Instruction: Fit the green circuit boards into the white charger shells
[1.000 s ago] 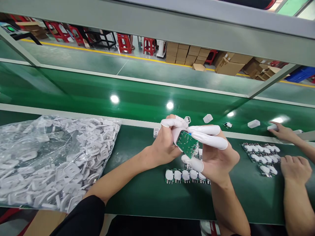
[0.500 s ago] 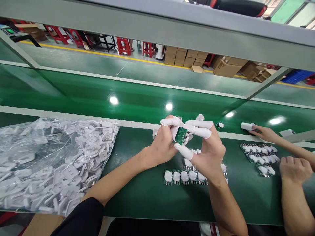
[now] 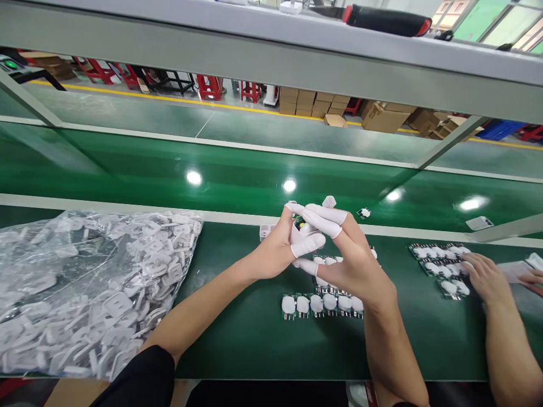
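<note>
My left hand, with white finger cots on thumb and fingers, is closed around a small white plastic housing. Between my hands a circuit board with a yellow part shows at the housing; how deep it sits inside is hidden by fingers. My right hand, also in finger cots, presses its fingertips on the board from the other side. Below it on the green bench lie rows of circuit boards with white pads. Just left of my hands stands another white housing.
A clear plastic bag of white plastic pieces lies at the left. Beyond the pale rail runs a green belt, bearing a loose board and white housings. At right, a co-worker's hand is over more boards.
The board in my hands has turned, so its green soldered face no longer shows. My left thumb has come across the front. The co-worker's hands have moved, one with a white housing.
</note>
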Available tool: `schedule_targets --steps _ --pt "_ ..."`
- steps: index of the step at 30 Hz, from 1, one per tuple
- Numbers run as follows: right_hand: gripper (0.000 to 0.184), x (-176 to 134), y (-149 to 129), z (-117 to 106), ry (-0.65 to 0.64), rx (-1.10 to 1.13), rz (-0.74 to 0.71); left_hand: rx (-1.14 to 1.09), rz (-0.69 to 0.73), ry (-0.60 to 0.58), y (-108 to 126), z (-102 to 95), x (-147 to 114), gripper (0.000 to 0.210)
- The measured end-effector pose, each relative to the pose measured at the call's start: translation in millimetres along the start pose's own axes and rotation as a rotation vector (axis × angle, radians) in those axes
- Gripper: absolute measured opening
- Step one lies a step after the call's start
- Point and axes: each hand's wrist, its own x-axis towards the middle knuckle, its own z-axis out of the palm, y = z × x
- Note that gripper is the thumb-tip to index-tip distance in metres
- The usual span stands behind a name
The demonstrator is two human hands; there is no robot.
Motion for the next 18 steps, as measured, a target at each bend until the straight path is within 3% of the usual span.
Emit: schedule_targets --steps 2,7,10,13,18 --pt "0.081 2 2 3 0.069 -0.065 -0.037 -0.032 -0.035 -0.030 3 -4.1 1 0.051" --pt "0.075 2 7 10 0.244 -0.068 -0.088 -0.161 0.052 -0.201 6 -21.9 10 0.047" --pt "0.076 2 8 9 0.248 -0.035 -0.048 -0.221 0.044 -0.186 5 -26.6 14 0.048" --pt "0.081 2 10 8 0.282 0.026 0.051 -0.362 0.015 -0.036 0 -23.7 20 0.052" --pt "0.063 2 21 5 0.457 0.146 0.154 -0.648 -0.012 0.414 -9 -24.3 32 0.043"
